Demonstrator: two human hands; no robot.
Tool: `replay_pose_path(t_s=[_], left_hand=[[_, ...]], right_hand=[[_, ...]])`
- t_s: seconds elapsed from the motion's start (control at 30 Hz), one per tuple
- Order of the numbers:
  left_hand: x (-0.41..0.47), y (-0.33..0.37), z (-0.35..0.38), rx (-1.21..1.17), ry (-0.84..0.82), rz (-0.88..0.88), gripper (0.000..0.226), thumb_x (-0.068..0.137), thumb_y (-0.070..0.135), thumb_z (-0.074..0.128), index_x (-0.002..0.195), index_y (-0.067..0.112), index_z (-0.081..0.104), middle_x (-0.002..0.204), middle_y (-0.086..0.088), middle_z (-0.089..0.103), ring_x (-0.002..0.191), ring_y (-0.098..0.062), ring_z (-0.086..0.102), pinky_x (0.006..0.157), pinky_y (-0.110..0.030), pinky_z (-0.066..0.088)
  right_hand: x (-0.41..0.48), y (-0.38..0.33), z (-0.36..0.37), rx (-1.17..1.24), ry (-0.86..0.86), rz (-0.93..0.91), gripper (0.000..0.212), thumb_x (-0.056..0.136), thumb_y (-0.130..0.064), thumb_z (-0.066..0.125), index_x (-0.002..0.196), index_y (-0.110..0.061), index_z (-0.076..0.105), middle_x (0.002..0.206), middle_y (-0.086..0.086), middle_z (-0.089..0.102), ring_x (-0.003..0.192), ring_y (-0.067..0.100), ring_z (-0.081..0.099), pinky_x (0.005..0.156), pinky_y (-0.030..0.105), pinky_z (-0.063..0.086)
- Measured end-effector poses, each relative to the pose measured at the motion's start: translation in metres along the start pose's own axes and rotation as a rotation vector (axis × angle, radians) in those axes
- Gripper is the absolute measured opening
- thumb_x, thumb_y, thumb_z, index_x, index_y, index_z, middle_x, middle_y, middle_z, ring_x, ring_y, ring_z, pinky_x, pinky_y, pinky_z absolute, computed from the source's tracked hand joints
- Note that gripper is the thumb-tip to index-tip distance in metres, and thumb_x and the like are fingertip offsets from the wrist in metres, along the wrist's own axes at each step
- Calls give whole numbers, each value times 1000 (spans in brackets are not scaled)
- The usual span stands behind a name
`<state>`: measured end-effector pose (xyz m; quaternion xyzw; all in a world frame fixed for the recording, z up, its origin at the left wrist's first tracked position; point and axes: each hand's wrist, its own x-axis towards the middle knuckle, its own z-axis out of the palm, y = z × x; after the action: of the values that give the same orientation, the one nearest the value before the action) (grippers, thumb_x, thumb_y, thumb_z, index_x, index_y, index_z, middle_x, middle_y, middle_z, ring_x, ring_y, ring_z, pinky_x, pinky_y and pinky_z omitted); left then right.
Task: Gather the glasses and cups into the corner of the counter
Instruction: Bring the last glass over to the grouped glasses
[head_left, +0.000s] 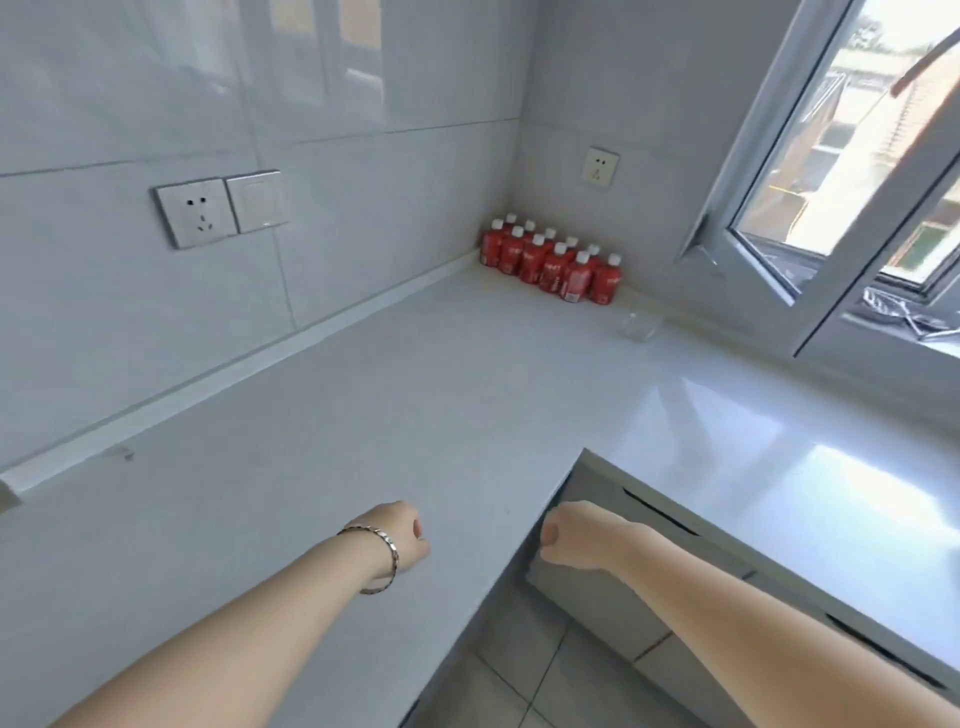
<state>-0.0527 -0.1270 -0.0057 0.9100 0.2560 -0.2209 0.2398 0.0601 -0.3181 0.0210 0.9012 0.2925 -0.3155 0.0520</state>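
- The single head view looks forward and down from above an L-shaped white counter (395, 395), facing its inner corner.
- The wide lens bends the tiled wall (156, 104) on the left and the open window (810, 171) on the right outward.
- Nearest the lens, both forearms enter from the bottom edge; the left hand (400, 535) and right hand (576, 540) sit low in the centre.
- The red bottles (550, 262) in the corner lie farthest away, small, above centre.
- The floor tiles (519, 675) show at the bottom, below the counter edge.
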Motion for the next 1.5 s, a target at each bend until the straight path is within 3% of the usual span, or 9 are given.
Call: replay_pose_path(t_s=[0.1,0.2,0.33,0.43,0.67,0.97,1.07,1.3,1.5], left_hand=[[26,74,1,24,1,36,15,85,23,47,71,27,46,92,-1,49,83,-22,44,77,-25,40],[51,130,-7,41,-5,63,10,86,26,48,85,26,59,105,-6,62,98,-27,57,86,-27,45],[96,174,-30,54,20,79,31,87,29,49,113,16,60,123,-6,62,113,-24,58,96,-29,45],[136,193,-51,64,46,90,31,86,28,49,114,18,58,121,-4,61,111,-23,58,97,-31,47],[231,231,-92,80,52,107,31,88,28,46,117,20,55,123,-1,58,111,-21,57,95,-29,46],[330,255,-112,36,18,40,30,90,26,46,118,17,55,123,-1,58,108,-19,56,90,-24,43],[359,252,-109,-56,34,-48,17,90,25,48,103,21,57,113,-1,61,95,-18,57,86,-23,45],[398,242,-110,-196,58,-221,3,89,23,50,87,26,50,86,8,54,84,-15,56,73,-20,40],[401,230,-105,-252,63,-333,6,89,20,49,88,23,54,89,5,57,91,-18,59,84,-23,46]], right_hand=[[11,68,-29,31,48,32,33,90,-23,48,115,-7,61,122,12,61,112,30,58,89,35,48],[29,120,-58,65,77,74,33,90,-24,49,118,-10,60,124,11,60,112,29,58,87,32,48],[66,172,-95,119,110,116,35,90,-24,50,120,-8,58,127,11,58,115,29,57,83,31,47],[97,203,-123,145,133,151,35,90,-24,50,119,-6,59,126,14,60,114,30,58,91,33,49],[172,260,-173,216,226,206,33,90,-27,52,121,-17,58,127,6,58,115,24,57,86,26,45],[303,338,-236,338,317,306,61,88,-29,56,140,-9,33,140,12,43,119,28,53,89,31,45],[355,357,-263,303,325,313,60,86,-28,58,136,-6,34,135,15,40,114,32,54,81,33,47],[454,392,-298,375,261,283,98,79,-35,71,150,-20,6,150,18,19,134,39,33,105,42,37],[474,405,-299,358,324,195,90,67,-31,80,142,-17,31,134,14,38,103,34,59,77,35,51]])
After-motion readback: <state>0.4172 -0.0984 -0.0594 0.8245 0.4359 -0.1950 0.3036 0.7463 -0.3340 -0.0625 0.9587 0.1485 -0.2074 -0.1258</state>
